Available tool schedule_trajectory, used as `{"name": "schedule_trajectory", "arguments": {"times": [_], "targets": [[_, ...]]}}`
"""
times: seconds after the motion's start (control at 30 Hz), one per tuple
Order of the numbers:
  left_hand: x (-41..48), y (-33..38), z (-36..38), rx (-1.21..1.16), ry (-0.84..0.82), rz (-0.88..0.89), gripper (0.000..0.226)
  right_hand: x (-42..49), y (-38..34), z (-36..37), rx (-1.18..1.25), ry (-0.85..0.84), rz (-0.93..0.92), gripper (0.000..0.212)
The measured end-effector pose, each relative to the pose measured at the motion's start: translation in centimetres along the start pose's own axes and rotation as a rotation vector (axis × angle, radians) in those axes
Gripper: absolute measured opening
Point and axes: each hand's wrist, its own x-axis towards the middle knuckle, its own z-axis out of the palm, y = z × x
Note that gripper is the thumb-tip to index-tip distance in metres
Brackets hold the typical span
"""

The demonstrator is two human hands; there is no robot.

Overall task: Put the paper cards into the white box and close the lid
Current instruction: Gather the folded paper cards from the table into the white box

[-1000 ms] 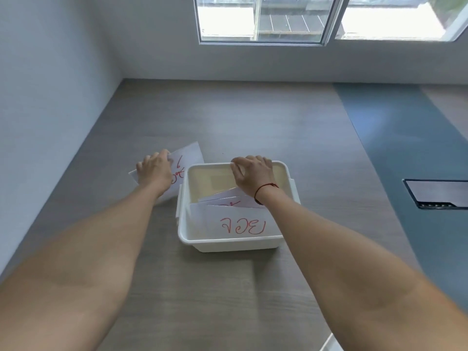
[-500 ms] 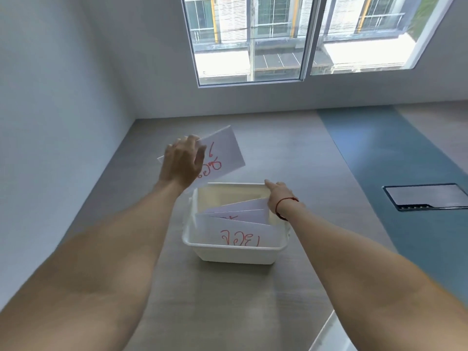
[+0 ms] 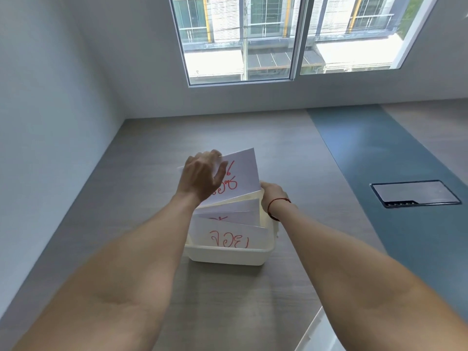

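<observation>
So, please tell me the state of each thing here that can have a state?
white box: open, no lid on it, standing on the floor.
cards in the box: several, leaning upright inside, red writing showing.
held card: lifted above the far side of the box, not yet inside.
left hand: closed in a grip on the held card.
right hand: resting at the far right rim of the box.
window: appears shut.

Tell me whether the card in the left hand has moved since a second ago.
Yes. The card rose off the floor beside the white box to above its far rim.
</observation>
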Motion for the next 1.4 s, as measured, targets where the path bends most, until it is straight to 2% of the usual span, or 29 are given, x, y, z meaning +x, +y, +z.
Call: {"name": "schedule_trajectory", "arguments": {"times": [0.43,0.67,0.73,0.8,0.87,0.9,0.97,1.03,1.1,1.17,1.2,1.27,1.33,1.4], "targets": [[-1.5,-0.6,-0.7,-0.003,0.016,-0.028,0.037,-0.5,-0.7,-0.2,-0.014,0.001,0.081,0.057],[-3.1,-0.3,0.1,0.011,-0.21,-0.119,0.035,-0.7,-0.8,-0.1,-0.019,0.015,0.07,0.057],[-3.6,-0.1,1.1,0.022,-0.324,-0.184,0.035,-0.6,-0.8,0.0,-0.023,0.027,0.065,0.057],[-4.2,-0.2,2.1,-0.051,-0.614,-0.338,0.039,-0.5,-0.8,0.3,-0.022,0.036,0.072,0.058],[-4.8,-0.2,2.7,-0.235,-0.931,-0.524,0.052,-0.3,-0.8,0.5,-0.013,0.041,0.077,0.059],[-5.0,-0.1,2.7,-0.289,-1.001,-0.571,0.055,-0.2,-0.8,0.5,-0.009,0.042,0.075,0.059],[-4.9,0.1,2.4,-0.34,-0.981,-0.602,0.053,-0.1,-0.6,0.4,0.007,0.034,0.077,0.058],[-4.4,-0.1,1.9,-0.372,-0.835,-0.627,0.047,-0.3,-0.7,0.3,0.018,0.013,0.089,0.056],[-3.9,-0.6,1.4,-0.261,-0.631,-0.619,0.045,-0.9,-1.1,0.1,0.017,-0.045,0.135,0.053],[-3.9,-0.9,0.9,-0.059,-0.491,-0.603,0.041,-1.5,-1.3,-0.3,-0.009,-0.126,0.217,0.061],[-4.2,-1.1,0.8,0.019,-0.474,-0.64,0.041,-1.9,-1.3,-0.6,-0.031,-0.167,0.241,0.063],[-5.1,-1.5,0.6,0.065,-0.538,-0.852,0.047,-2.6,-1.0,-1.3,-0.047,-0.258,0.218,0.055],[-6.4,-2.2,0.6,-0.025,-0.609,-1.038,0.053,-2.9,-0.6,-1.3,-0.016,-0.289,0.229,0.047],[-7.3,-2.7,1.0,-0.125,-0.611,-1.071,0.055,-3.0,-0.6,-0.9,-0.056,-0.23,0.281,0.049]]}}
